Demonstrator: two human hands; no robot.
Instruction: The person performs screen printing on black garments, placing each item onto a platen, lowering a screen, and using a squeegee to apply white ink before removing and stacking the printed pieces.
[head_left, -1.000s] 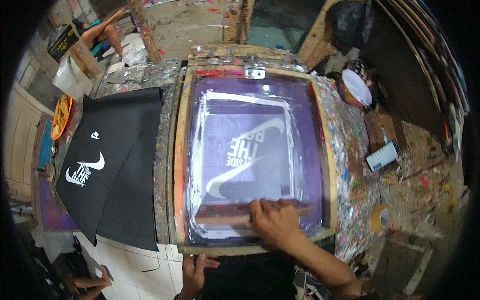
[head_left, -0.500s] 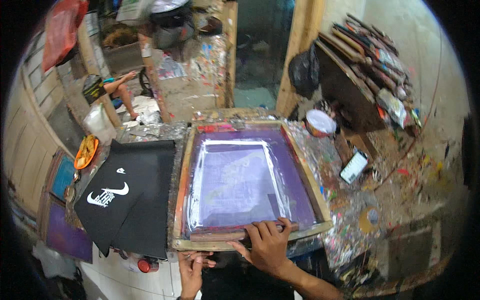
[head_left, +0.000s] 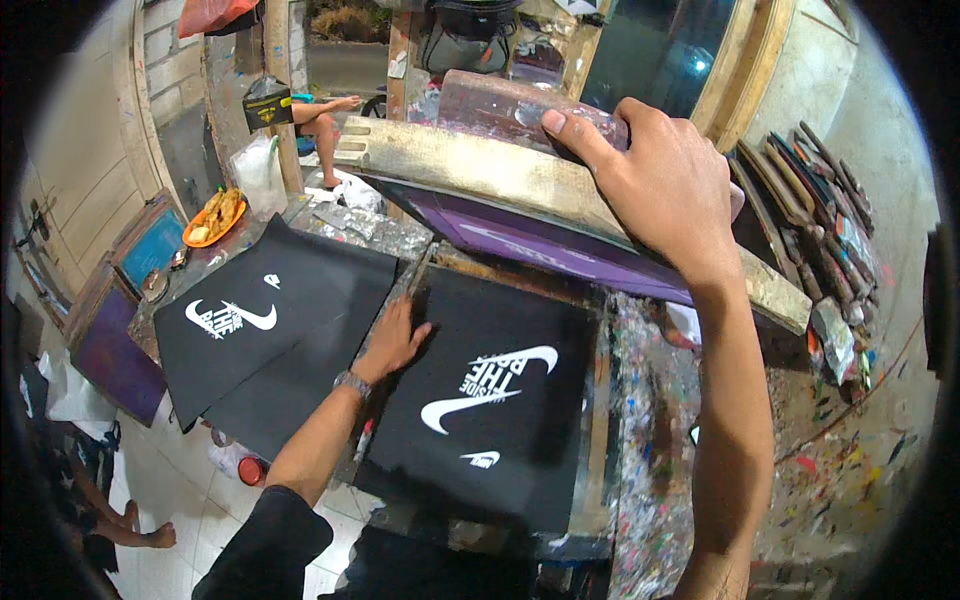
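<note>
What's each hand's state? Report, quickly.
Left hand: open, holding nothing, at the black fabric's left edge.
Right hand: closed on the squeegee, against the tilted-up screen frame.

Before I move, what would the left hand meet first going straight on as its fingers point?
The left hand, at the left edge of the printed black fabric, would probably meet the lower edge of the raised, wood-framed purple mesh screen, though depth is unclear.
</note>
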